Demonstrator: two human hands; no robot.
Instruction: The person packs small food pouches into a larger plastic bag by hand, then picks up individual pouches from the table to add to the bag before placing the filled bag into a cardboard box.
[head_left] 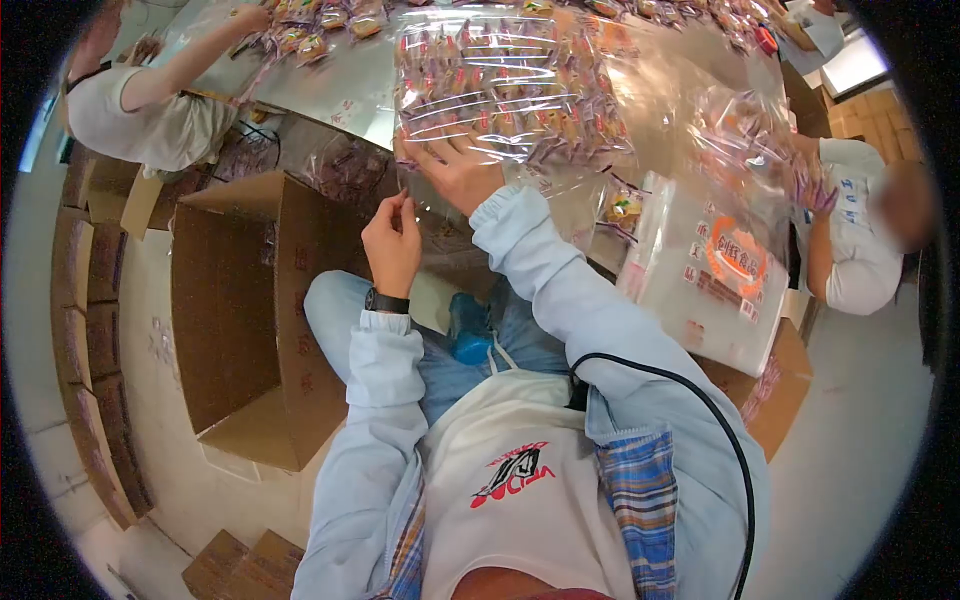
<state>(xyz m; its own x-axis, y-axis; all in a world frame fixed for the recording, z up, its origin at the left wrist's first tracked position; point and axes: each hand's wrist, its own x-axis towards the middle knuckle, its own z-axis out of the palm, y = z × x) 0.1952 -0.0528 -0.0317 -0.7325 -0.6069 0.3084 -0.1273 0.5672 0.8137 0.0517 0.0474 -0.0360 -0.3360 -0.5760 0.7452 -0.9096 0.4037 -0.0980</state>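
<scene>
Two hands: in the head view, the left hand (392, 240) and the right hand (462, 172) are raised in front of the seated person, both at the near edge of the clear bag (510, 90).
clear bag: it is held up over the near side of the table (340, 95) and is packed with rows of small wrapped snacks (500, 115); its mouth cannot be made out.
left hand: it is closed in a pinch, with thumb and fingertips pressed on the lower left corner of the bag's film.
right hand: it is spread wide, with the fingers laid flat against the bag's lower part.
cardboard box (240, 320): it is stood open on the floor beside the left knee, flaps out, with its brown inner walls shown.
printed bags (715, 265): a flat stack is laid on a second box (770, 395) at the right.
table: loose wrapped sweets (310, 42) are scattered along its far side.
co-workers: a co-worker's hand (245, 18) is reached to those sweets at the upper left; another film bag (745, 140) is held by a person at the right.
</scene>
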